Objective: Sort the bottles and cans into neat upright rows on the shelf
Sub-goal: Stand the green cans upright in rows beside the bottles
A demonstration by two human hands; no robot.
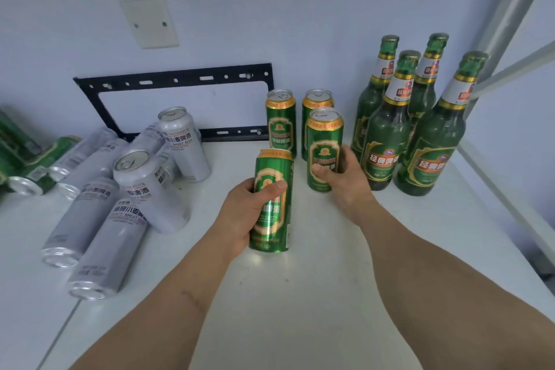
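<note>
White shelf (315, 294): left hand (249, 207) grips a green can (271, 204), right hand (345, 180) grips the front can (324, 150); seat the held one upright just left of the front can, rims level.

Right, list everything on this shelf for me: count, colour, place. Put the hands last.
Glass bottles: four, green with gold and white labels, upright in a cluster at the back right.
Green cans, upright: four; two at the back centre, one in front of them, one nearest the camera.
Green cans and bottles, lying: a heap at the far left edge, count unclear.
Silver cans: about ten; two upright, the rest lying in a pile at left.
Black metal bracket: one, on the back wall.
Blank wall plate: one, pale, upper left wall.
Shelf: white.
Left hand: grips the nearest green can.
Right hand: holds the green can beside the bottles.
</note>
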